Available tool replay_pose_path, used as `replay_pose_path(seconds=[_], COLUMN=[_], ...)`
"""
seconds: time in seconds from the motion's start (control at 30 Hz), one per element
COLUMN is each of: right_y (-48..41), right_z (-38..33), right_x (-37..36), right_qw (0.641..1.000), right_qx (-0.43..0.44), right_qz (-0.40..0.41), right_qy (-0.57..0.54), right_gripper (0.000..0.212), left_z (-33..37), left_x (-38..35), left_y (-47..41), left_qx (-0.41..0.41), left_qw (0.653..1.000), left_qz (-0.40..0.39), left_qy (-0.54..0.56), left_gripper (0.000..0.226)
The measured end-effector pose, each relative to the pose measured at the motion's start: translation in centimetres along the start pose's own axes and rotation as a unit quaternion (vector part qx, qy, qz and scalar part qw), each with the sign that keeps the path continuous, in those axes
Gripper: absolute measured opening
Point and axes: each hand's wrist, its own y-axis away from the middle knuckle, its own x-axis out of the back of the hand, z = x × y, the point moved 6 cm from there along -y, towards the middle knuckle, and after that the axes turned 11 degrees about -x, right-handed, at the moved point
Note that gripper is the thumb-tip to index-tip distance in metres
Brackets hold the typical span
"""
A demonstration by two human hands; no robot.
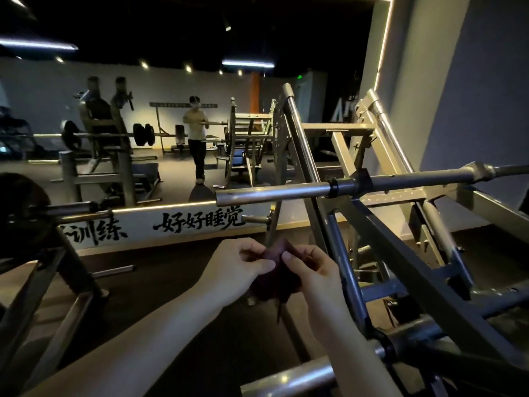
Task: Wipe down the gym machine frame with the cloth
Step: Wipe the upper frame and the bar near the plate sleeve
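A small dark maroon cloth [279,277] is bunched between both hands in the lower middle of the view. My left hand [239,270] pinches its left side with thumb and fingers. My right hand [313,272] pinches its right side, thumb on top. The gym machine frame [380,233], made of grey metal tubes and slanted beams, fills the right half of the view. A long horizontal steel bar [286,193] of the machine crosses above my hands. Neither the cloth nor my hands touch the frame.
A weight plate [20,213] on a sleeve sits at the left. A low white wall with black lettering [171,224] runs behind the machine. Beyond it a person [197,138] stands among other racks and barbells. A grey wall [472,81] rises at the right.
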Motion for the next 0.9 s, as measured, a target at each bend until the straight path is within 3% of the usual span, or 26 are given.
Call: replay_pose_path(seconds=[0.17, 0.3, 0.53, 0.6, 0.77, 0.9], right_y=[-8.1, -14.4, -21.0, -22.6, -25.9, -27.9], right_z=[1.0, 0.9, 0.4, -0.1, -1.8, -1.8], right_x=[-4.6, -7.5, -5.7, -4.7, -5.4, -7.3], right_qw=[1.0, 0.997, 0.991, 0.982, 0.966, 0.939], right_qx=[0.015, 0.047, 0.04, 0.044, 0.073, 0.087], right_qz=[0.008, 0.017, 0.093, 0.14, 0.221, 0.307], right_qy=[0.003, 0.05, 0.09, 0.116, 0.116, 0.131], right_gripper=[0.022, 0.018, 0.021, 0.02, 0.024, 0.026], left_z=[-4.1, -6.8, -10.8, -11.7, -15.3, -16.2], left_x=[4.3, 7.9, 13.5, 14.4, 14.2, 13.9], left_y=[-7.3, -12.6, -20.5, -22.8, -27.6, -28.8], left_qx=[-0.018, -0.034, -0.096, -0.113, -0.111, -0.16], left_qw=[0.997, 0.993, 0.961, 0.955, 0.945, 0.929], left_qz=[0.0, -0.047, -0.018, -0.024, -0.163, -0.231], left_qy=[-0.073, -0.103, -0.258, -0.274, -0.26, -0.241], left_gripper=[0.011, 0.012, 0.019, 0.03, 0.074, 0.079])
